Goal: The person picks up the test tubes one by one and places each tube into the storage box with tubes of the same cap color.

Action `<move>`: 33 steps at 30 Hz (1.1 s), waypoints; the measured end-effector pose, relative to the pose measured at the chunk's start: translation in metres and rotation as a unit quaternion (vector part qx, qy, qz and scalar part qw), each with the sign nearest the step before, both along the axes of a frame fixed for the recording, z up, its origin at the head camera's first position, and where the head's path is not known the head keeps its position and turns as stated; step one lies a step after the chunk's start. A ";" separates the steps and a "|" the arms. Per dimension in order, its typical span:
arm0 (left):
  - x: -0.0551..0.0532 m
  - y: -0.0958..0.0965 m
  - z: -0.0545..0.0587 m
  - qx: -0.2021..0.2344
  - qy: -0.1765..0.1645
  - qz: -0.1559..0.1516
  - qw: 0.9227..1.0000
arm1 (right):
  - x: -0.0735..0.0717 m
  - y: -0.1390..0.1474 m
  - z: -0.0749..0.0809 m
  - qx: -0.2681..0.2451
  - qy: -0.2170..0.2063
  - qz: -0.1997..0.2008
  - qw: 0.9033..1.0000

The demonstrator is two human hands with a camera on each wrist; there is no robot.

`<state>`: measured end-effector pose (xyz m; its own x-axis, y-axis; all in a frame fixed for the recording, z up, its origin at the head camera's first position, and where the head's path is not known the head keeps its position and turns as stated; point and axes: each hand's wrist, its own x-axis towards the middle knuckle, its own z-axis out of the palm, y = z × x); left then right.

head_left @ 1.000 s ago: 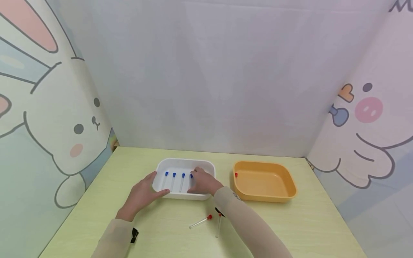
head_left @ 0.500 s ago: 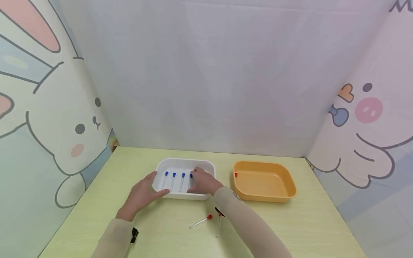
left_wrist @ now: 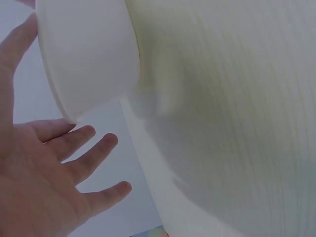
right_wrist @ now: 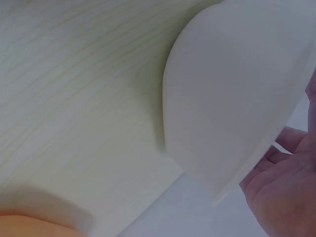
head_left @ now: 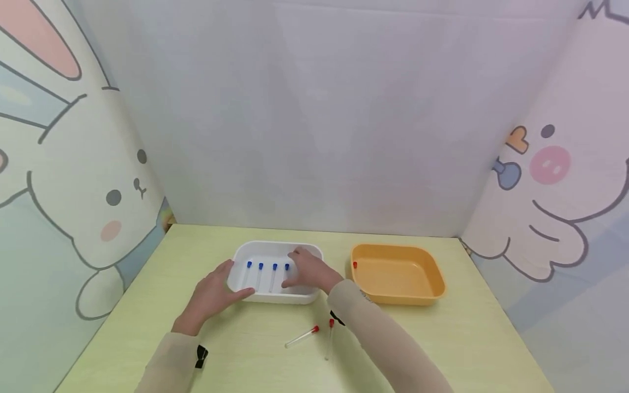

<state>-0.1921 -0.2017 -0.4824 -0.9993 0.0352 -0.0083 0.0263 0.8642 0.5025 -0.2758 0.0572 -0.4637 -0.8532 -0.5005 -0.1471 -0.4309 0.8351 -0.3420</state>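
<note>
In the head view, a white tray [head_left: 241, 297] holds several clear tubes with blue caps [head_left: 261, 266], lying side by side. My left hand [head_left: 211, 297] is spread at the tray's left end, thumb at the front rim. The left wrist view has its straight fingers [left_wrist: 98, 150] fanned beside the white tray wall [left_wrist: 89, 54]. My right hand [head_left: 310, 270] reaches over the tray's right part, thumb and fingers parted around the rightmost tube [head_left: 287, 267], whose blue cap shows between them. In the right wrist view, the tray wall [right_wrist: 232, 94] hides most of the right fingers.
An orange tray [head_left: 398, 299] stands to the right, with a red cap [head_left: 355, 265] near its left wall. Two red-capped tubes, one slanted [head_left: 302, 337] and one nearly upright in view [head_left: 329, 338], lie on the table in front. A curtain backs the table [head_left: 245, 355].
My right thumb and fingers have parted and shifted slightly off the rightmost blue-capped tube, which now shows more of its cap. The left hand keeps its place; the head view has shifted slightly.
</note>
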 end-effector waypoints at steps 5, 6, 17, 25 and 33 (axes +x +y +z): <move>-0.003 -0.001 0.003 0.010 0.008 -0.008 1.000 | 0.002 0.008 0.007 -0.018 -0.003 -0.009 1.000; -0.004 -0.001 0.003 0.013 0.012 -0.010 1.000 | 0.002 0.009 0.008 -0.021 -0.005 -0.012 1.000; -0.003 0.004 0.019 0.046 0.048 -0.025 0.997 | 0.007 0.036 0.023 -0.046 0.003 -0.014 0.999; -0.005 0.017 0.027 0.049 0.076 -0.054 0.994 | 0.013 0.065 0.029 -0.074 0.014 -0.027 0.997; -0.007 0.034 0.030 0.051 0.087 -0.077 0.992 | 0.024 0.102 0.034 -0.100 0.028 -0.076 0.992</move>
<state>-0.1988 -0.1681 -0.4523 -0.9679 0.1799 0.1757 0.2486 0.7884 0.5626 -0.2521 0.1590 -0.4292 -0.9248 -0.3802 -0.0084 -0.3284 0.8095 -0.4868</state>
